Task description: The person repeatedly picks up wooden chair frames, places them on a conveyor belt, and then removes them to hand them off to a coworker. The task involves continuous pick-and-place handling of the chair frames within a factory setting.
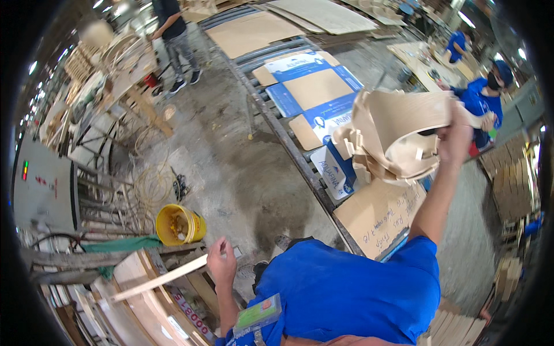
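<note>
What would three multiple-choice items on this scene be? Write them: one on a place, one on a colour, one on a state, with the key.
1. Where does the yellow bucket stand?
A) on a shelf
B) on a stool
C) on the floor, beyond the left hand

2. What colour is the person's shirt?
A) red
B) blue
C) white

3. How is the right hand?
A) raised, gripping a bundle of curled pale strips
B) open and empty
C) lying flat on the floor

Key: 1 C, since the bucket sits on the concrete floor just past the left hand, which holds a thin wooden strip. 2 B, since the shirt is plainly blue. 3 A, since the arm is lifted and the fingers close on the bundle.
</note>
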